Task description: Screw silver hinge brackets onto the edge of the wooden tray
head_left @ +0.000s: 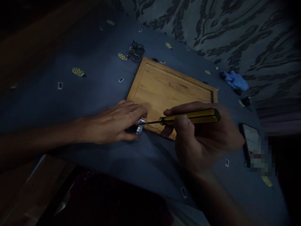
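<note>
My right hand [202,135] is wrapped round the yellow and black handle of a screwdriver [192,118]. Its thin shaft points left, and the tip meets a small shiny metal fitting [139,128] at the near left corner of a wooden board [174,86]. The fitting looks like a hinge, but the dim light hides its exact kind. From the left, my left hand [117,121] closes round that corner, forefinger above the fitting and thumb below it. The board lies flat, with a raised rim and a row of small holes along its near edge.
Beyond the board's left corner lies a dark tangled object with metal parts [136,51]. A crumpled blue cloth or glove [236,81] lies at the right, near the patterned wall. A phone [250,139] rests on the printed blue tablecloth [98,91] beside my right hand.
</note>
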The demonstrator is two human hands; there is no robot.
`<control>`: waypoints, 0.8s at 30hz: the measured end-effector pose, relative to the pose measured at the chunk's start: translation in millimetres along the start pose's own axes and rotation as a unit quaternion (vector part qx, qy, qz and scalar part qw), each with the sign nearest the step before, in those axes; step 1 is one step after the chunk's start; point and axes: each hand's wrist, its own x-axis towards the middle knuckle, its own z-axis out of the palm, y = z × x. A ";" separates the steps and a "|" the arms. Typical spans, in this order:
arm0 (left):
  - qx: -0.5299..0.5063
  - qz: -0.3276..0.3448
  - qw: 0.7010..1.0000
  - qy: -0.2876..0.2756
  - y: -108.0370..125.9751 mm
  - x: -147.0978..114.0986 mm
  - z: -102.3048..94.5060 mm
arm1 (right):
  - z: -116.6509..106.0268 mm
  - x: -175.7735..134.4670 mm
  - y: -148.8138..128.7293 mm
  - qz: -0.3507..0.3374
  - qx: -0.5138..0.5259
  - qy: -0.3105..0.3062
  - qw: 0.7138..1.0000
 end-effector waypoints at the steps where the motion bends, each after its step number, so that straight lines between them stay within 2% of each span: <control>1: -0.001 0.000 1.000 0.001 -0.3 0.2 0.4 | 0.1 0.3 0.3 0.002 -0.001 -0.003 1.000; 10: -0.008 0.004 1.000 -0.002 -0.8 -0.2 -1.0 | -6.6 6.4 -4.9 0.002 -0.029 -0.065 0.997; 15: -0.006 0.005 1.000 -0.001 -0.8 -0.4 -0.7 | -9.6 7.8 -6.9 0.012 -0.052 -0.069 0.996; 21: -0.002 0.009 1.000 -0.001 -1.4 -0.5 -0.6 | -16.2 12.6 -12.9 0.060 -0.031 -0.133 0.989; 24: 0.001 0.011 1.000 0.003 -1.9 -0.4 0.1 | -17.3 14.1 -14.5 0.063 -0.025 -0.141 0.988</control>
